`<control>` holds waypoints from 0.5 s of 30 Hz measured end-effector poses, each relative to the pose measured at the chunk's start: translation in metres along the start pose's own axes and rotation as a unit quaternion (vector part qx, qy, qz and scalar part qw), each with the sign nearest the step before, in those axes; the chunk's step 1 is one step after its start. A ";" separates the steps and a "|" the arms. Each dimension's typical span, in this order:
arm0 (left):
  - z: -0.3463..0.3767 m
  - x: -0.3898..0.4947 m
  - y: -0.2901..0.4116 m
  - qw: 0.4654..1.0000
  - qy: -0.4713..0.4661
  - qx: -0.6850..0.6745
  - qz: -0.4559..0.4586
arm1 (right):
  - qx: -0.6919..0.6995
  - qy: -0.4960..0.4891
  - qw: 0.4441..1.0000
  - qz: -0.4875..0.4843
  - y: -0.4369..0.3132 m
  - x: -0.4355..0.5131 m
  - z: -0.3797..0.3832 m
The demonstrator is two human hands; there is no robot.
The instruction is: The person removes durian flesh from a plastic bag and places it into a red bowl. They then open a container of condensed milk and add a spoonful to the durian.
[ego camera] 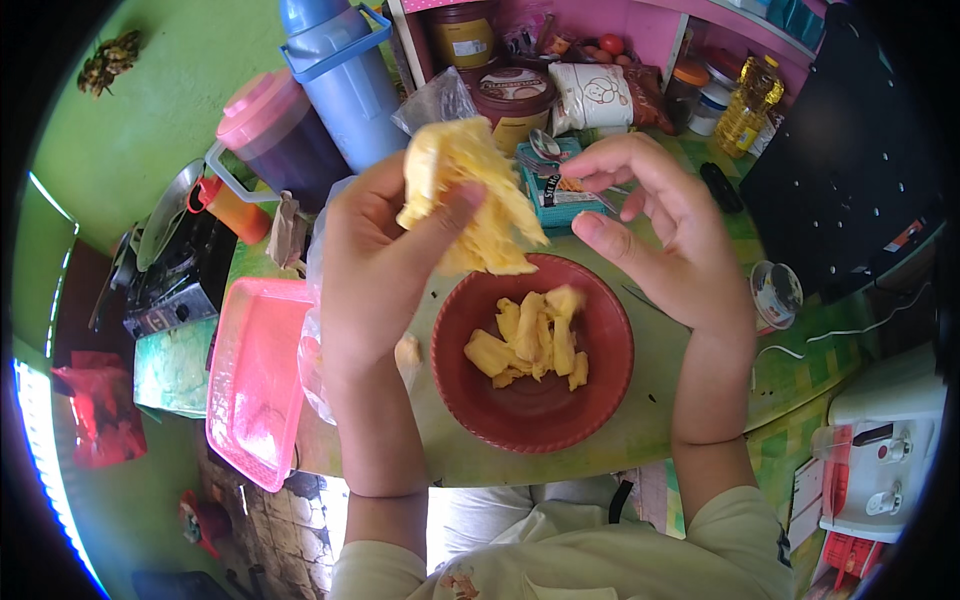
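My left hand [397,247] is closed around a torn piece of yellow, fibrous food [476,199], held up above the far left rim of a red plastic bowl [532,420]. Several torn yellow strips [529,337] lie in the bowl; one at the upper right of the pile looks blurred. To the right, my right hand [652,225] is raised beyond the bowl's rim, its thumb and fingers apart with nothing between them. Behind it a spoon [544,142] and forks rest on a teal packet [562,195].
A pink plastic basket [259,382] stands left of the bowl, beside a clear plastic bag. Farther back are a blue flask [341,90], a pink-lidded jug [281,135], brown tubs [514,97] and an oil bottle [750,105]. A lidded plastic cup [775,295] is at the right.
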State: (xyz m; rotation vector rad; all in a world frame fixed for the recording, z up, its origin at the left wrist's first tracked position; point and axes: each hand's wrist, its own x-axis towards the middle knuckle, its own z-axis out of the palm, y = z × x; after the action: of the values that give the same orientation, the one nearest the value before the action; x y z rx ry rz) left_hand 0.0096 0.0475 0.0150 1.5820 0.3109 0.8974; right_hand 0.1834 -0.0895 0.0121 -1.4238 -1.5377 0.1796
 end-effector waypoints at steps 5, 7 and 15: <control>0.016 -0.005 -0.001 0.997 -0.064 -0.040 -0.023 | 0.146 -0.011 0.987 0.061 -0.005 0.000 0.020; 0.019 -0.005 -0.002 0.995 -0.089 -0.034 -0.024 | 0.143 -0.040 0.983 0.107 -0.002 0.000 0.018; 0.019 -0.004 -0.003 0.994 -0.078 -0.059 -0.040 | 0.270 0.000 0.953 0.135 0.003 0.001 0.026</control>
State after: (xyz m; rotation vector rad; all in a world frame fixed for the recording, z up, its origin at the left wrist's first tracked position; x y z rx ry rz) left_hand 0.0209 0.0321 0.0113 1.5088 0.2050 0.7121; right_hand 0.1673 -0.0746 -0.0021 -1.1759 -1.1616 0.7099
